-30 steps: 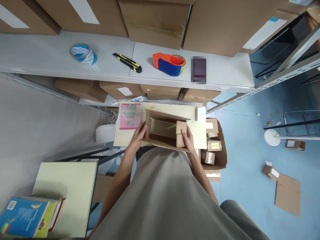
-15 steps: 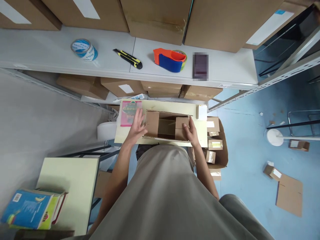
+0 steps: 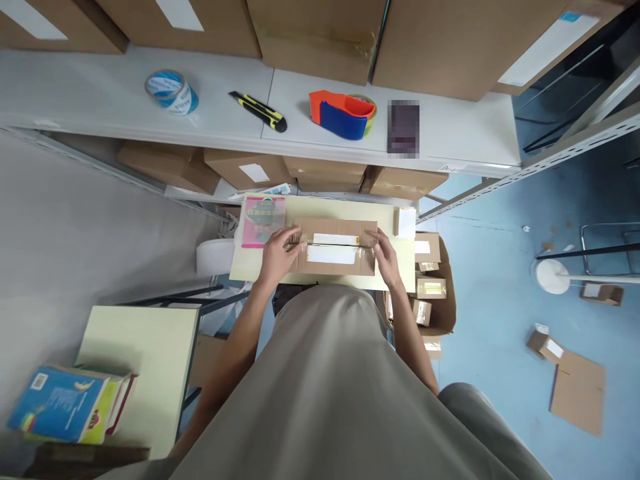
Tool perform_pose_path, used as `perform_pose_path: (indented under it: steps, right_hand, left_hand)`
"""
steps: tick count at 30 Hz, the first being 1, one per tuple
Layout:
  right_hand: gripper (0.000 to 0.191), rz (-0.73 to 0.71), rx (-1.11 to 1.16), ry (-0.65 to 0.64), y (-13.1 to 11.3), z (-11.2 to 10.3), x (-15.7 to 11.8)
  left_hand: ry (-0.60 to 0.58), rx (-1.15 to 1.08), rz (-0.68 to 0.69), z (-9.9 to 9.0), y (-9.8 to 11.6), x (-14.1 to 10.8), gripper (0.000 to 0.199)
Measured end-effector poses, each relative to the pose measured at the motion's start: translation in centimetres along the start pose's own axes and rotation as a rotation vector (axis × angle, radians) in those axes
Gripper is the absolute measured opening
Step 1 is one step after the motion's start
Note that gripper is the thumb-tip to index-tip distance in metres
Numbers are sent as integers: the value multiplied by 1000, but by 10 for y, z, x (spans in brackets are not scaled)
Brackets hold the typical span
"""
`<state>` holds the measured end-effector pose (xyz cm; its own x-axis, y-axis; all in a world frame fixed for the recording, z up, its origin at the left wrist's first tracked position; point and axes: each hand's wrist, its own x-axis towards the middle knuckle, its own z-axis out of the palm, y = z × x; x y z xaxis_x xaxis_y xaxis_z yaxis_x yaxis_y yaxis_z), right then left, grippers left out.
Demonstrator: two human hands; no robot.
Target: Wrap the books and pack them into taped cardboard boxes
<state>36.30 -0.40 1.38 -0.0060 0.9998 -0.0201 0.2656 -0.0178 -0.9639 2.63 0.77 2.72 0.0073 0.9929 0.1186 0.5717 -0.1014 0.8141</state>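
A small cardboard box (image 3: pixel 335 267) lies on a pale yellow table (image 3: pixel 240 270) in front of me. Its two long top flaps are folded down and almost meet along the middle, with white labels on both. My left hand (image 3: pixel 279 252) grips the box's left end, fingers curled over the corner of the flaps. At the opposite end, my right hand (image 3: pixel 387 259) holds the right side, its fingertips on the flap edges. The inside of the box is hidden. Left of the box lies a flat pink-and-green package (image 3: pixel 263 217); a small white box (image 3: pixel 405 222) is at right.
On the grey shelf (image 3: pixel 215 120) ahead are a tape roll (image 3: pixel 173 93), a box cutter (image 3: pixel 257 110) and an orange-and-blue tape dispenser (image 3: pixel 343 115). A large carton (image 3: pixel 447 293) with small boxes stands right of the table. A side table (image 3: pixel 150 387) is at lower left.
The long flaps, upright half a second ago, are now folded down over the opening. Both hands have shifted onto the flaps at the box's ends, the left one moving right.
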Motion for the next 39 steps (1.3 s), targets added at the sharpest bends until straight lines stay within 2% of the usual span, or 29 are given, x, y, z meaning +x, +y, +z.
perform_pose_path:
  steps: [2,5,9,11,15,18,20,26,31,36,39]
  right_hand:
    - [51,-54,-105,51,3,5,-1]
    - [43,-89,-214,94,4,6,0]
    - [37,-180,-484,115,-15,11,4]
    - [35,-236,-580,60,-32,27,9]
    - [32,-232,-627,-175,-61,83,26]
    - [26,-178,-614,-233,-69,117,42]
    - [19,-174,-584,-281,-68,127,48]
    - [8,-158,-581,-321,-68,126,47]
    - [13,-68,-482,-346,-75,118,51]
    - [11,73,-325,-295,-72,100,56]
    - [15,87,-242,-247,-66,87,56]
  left_hand:
    - [42,20,4,6,0,-4,31]
    - [14,-8,48,9,2,-7,29]
    - [-20,-40,77,8,-2,-6,30]
    - [-3,-43,91,9,-5,-5,29]
    - [16,-40,99,14,-9,-4,29]
    - [34,-39,103,18,-13,-7,30]
    - [47,-45,101,19,-16,-10,31]
    - [34,-28,86,21,-18,-17,30]
    - [39,3,87,21,-15,-21,54]
    - [35,73,94,21,-11,-25,40]
    - [36,91,104,21,-7,-26,42]
